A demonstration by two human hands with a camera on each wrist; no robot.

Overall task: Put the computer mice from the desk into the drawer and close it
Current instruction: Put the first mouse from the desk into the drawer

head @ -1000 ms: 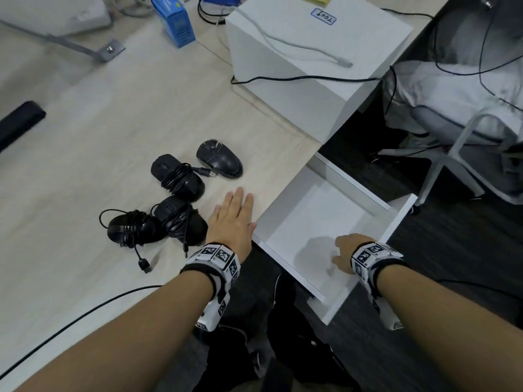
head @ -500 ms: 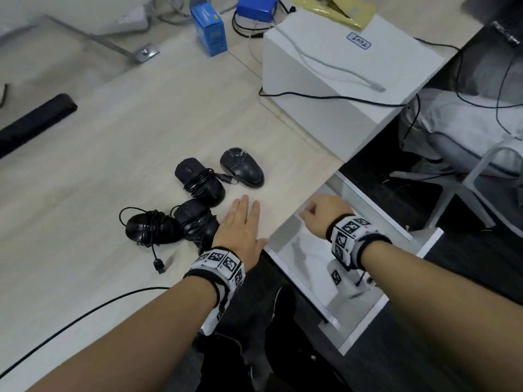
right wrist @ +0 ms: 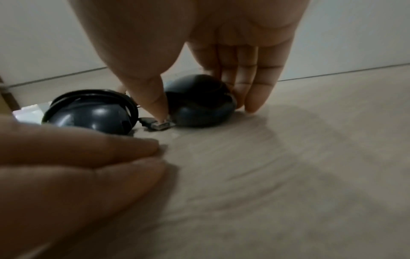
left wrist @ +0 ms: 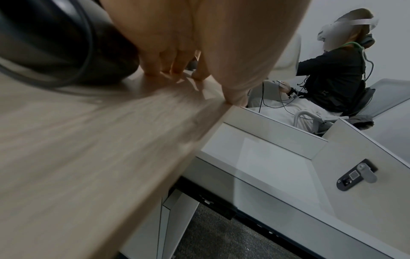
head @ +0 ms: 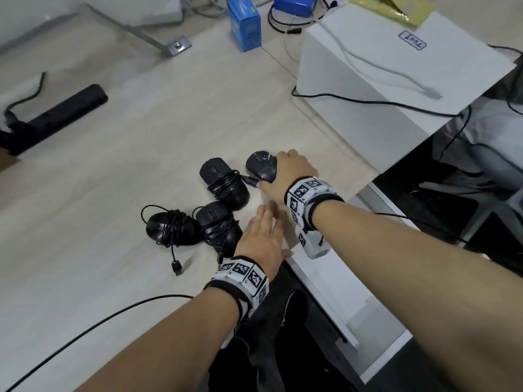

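Four black wired mice on wooden desk (head: 119, 171); right hand (head: 288, 172) closed around far-right mouse (head: 261, 168), thumb and fingers at its sides, mouse on desk; left hand (head: 261, 239) flat, fingers straight, holding nothing, beside nearest mouse (head: 219, 226); drawer (left wrist: 261, 157) open.

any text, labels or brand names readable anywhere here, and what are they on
"Tool", seen upside down and somewhat blurred: blue-bordered label on top of the white cabinet.
Blue box: has print, too blurred to read.
Wristbands: black-and-white square marker patterns, no words.
Drawer lock plate: a small sticker, too small to read.
Computer mice: no legible brand.
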